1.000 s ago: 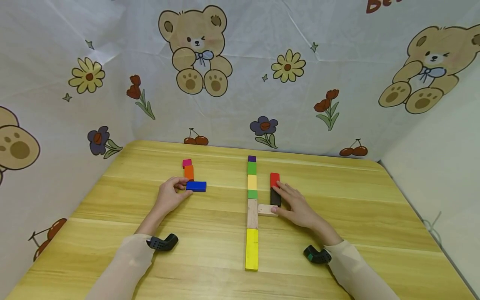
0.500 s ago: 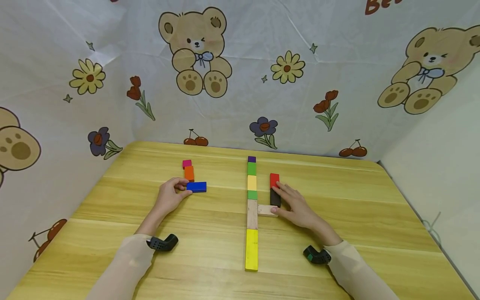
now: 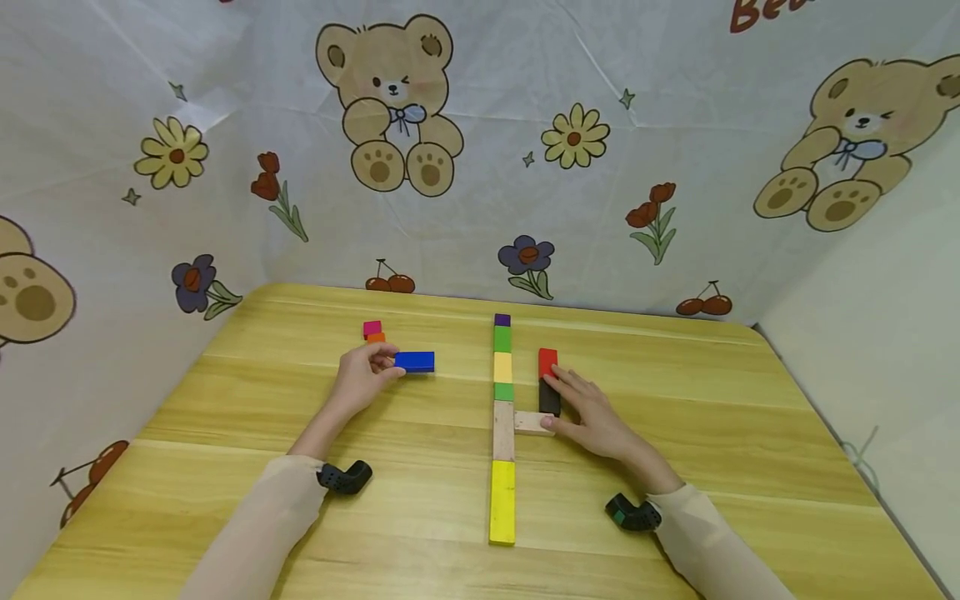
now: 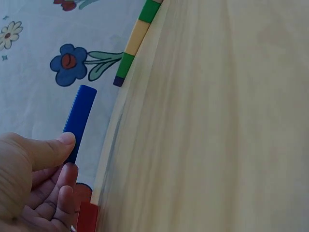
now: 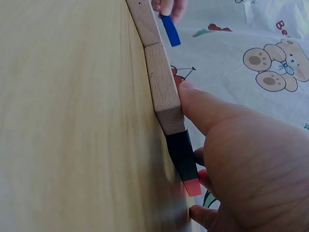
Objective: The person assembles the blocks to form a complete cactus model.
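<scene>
My left hand (image 3: 362, 377) pinches a blue block (image 3: 415, 362) by its left end, between thumb and fingers. In the left wrist view the block appears raised off the table. My right hand (image 3: 600, 421) lies with fairly straight fingers over a short branch of blocks. Its thumb touches a plain wooden block (image 3: 528, 422), and its fingers touch the black block (image 3: 549, 398) and the red block (image 3: 547, 360) in line beyond it. That plain block meets the side of a long row, at another plain wooden block (image 3: 503, 429).
The row runs from a yellow block (image 3: 502, 502) through green and pale yellow blocks to a purple block (image 3: 502, 320). Behind my left hand are an orange block (image 3: 377, 338), partly hidden, and a pink block (image 3: 372, 330). A patterned cloth (image 3: 480, 208) hangs behind the table (image 3: 675, 358).
My left hand has moved right and slightly away from me with the blue block, leaving the orange block's front end. The right hand has stayed where it was.
</scene>
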A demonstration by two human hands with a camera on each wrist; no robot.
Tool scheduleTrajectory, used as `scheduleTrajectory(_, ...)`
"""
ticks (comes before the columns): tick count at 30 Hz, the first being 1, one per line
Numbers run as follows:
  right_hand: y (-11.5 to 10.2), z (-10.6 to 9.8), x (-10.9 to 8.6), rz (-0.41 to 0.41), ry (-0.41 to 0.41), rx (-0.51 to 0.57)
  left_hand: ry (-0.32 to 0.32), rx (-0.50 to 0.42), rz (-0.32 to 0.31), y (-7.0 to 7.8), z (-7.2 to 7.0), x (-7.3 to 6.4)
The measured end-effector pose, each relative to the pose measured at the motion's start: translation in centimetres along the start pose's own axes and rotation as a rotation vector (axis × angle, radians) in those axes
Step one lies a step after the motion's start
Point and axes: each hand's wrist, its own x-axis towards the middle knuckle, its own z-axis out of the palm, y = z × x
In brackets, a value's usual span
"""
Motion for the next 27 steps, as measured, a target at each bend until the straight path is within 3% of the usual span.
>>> scheduleTrajectory(10,0.0,0.1,-0.1,-0.006,0.002,0.006,-0.068,-0.044,0.013,2.5,3.9,2.1)
scheduleTrajectory(20,-0.1,-0.1,-0.1,-0.005,0.003,0.013,-0.072,-0.072,0.017,2.8,7.0,2.9)
scheduleTrajectory(27,0.0,0.0,0.0,0.004,-0.002,-0.002,-0.06,-0.075,0.002,3.0,8.0,2.9)
